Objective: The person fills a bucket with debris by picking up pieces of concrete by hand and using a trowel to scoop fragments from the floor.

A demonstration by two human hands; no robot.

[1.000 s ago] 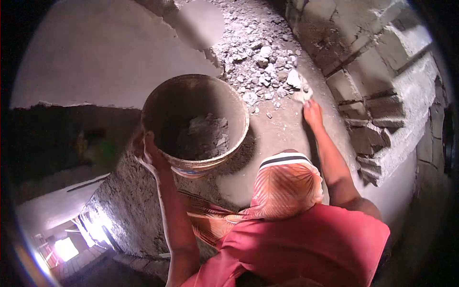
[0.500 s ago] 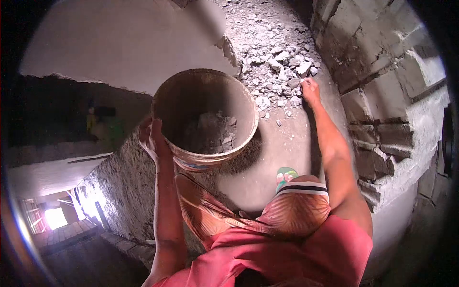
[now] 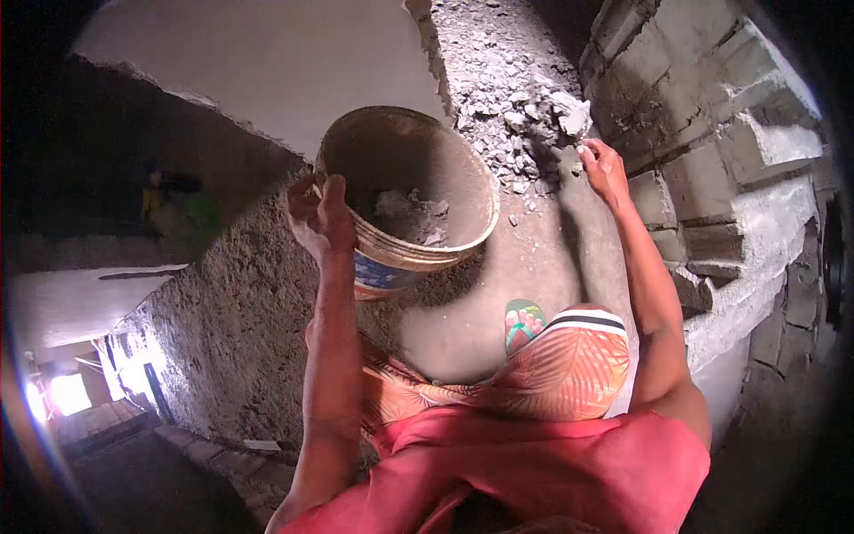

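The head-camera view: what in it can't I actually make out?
All in the head view:
- Floor of the bucket: covered by the debris inside.
- Bucket's blue-and-white print: too small to read, and it curves out of sight.
- Whether the right hand touches the pale stone: too blurred at the fingertips.
- Far end of the rubble: cut off by the top edge.
- Green shape at left: lost in shadow.

Apparent building site or partly demolished interior, loose broken masonry (image 3: 511, 120) strewn over a dusty floor (image 3: 445, 343), bare block wall (image 3: 703, 182) with jagged projecting edges, pale smooth surface (image 3: 276, 67) broken along its margin, grimy bucket (image 3: 378, 274) containing rubble (image 3: 431, 214).
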